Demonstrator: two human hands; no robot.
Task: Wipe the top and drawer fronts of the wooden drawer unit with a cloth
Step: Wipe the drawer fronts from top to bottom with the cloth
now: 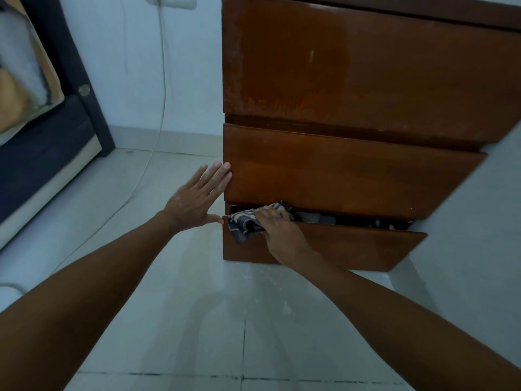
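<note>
The wooden drawer unit (352, 80) stands against the wall with three brown drawer fronts. The bottom drawer (352, 246) is pulled out a little, and dark contents show in the gap. My right hand (282, 232) holds a dark patterned cloth (245, 222) against the top left edge of that bottom drawer front. My left hand (197, 197) is spread flat, its fingertips touching the left edge of the middle drawer (352, 179) and its thumb near the bottom drawer's corner.
Pale floor tiles (197, 320) lie in front of the unit. A white cable (162, 80) hangs from a wall socket (172, 0) to the floor. A dark bed frame with a mattress (42, 122) stands at the left. A white wall (479, 221) borders the unit's right side.
</note>
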